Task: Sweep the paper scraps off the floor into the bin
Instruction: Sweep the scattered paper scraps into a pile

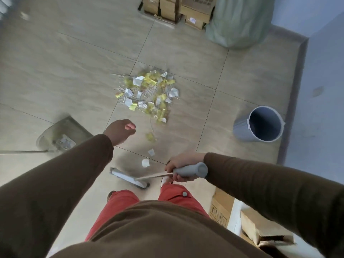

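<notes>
Paper scraps (149,94) heaped beyond right hand (178,169) gripping broom (130,177)

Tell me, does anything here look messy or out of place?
Yes. A heap of yellow and white paper scraps litters the tiled floor, with a few strays trailing toward the broom head. The grey bin beside it looks tilted.

Your right-hand fingers (176,176) wrap the broom's grey handle (191,170); its white-bristled head (129,177) rests on the floor left of them. The yellow and white paper scraps (149,94) lie heaped well beyond those fingers, a few strays (146,162) nearer. The grey bin (242,129) stands upright, open, to their far right. The dustpan (63,133) lies far left.
</notes>
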`<state>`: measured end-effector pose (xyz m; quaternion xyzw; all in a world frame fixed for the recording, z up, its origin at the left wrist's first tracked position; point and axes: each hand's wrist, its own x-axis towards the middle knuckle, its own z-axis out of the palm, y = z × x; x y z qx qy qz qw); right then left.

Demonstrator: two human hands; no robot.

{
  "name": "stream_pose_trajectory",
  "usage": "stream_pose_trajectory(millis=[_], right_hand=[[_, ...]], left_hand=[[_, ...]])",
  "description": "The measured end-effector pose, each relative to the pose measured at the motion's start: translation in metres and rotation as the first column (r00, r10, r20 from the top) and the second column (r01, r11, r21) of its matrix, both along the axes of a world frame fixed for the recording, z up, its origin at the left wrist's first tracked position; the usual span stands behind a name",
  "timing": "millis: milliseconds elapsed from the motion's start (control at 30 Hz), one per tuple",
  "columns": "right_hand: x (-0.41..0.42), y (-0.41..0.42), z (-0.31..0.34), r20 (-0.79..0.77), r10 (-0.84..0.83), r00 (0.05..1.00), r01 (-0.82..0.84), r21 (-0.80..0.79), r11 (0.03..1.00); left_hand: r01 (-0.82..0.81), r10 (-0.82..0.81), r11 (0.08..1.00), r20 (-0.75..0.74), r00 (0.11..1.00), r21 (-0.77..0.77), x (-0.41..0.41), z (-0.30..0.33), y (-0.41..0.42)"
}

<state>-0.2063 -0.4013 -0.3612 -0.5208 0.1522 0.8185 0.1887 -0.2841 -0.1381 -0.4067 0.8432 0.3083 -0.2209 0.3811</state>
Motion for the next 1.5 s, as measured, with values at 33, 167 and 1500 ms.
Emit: stream_pose_trajectory(millis=[33,167,1500], right_hand=[[0.006,0.001,-0.008,0.038,0.022,0.999,-0.022,-0.015,1.000],[0.066,0.006,-0.014,0.198,-0.037,0.980,0.042,-0.023,0.999],[0.034,0.061,0.017,0.704,-0.148,0.694,0.116,0.094,0.989]], left_hand=[[-0.011,0.011,1.000,0.001,1.000,0.001,-0.002,0.000,0.001],[-0.061,0.061,0.998,0.010,0.998,-0.010,-0.011,-0.002,0.008],[-0.038,0.037,0.999,-0.015,0.999,-0.018,-0.016,-0.007,0.132]])
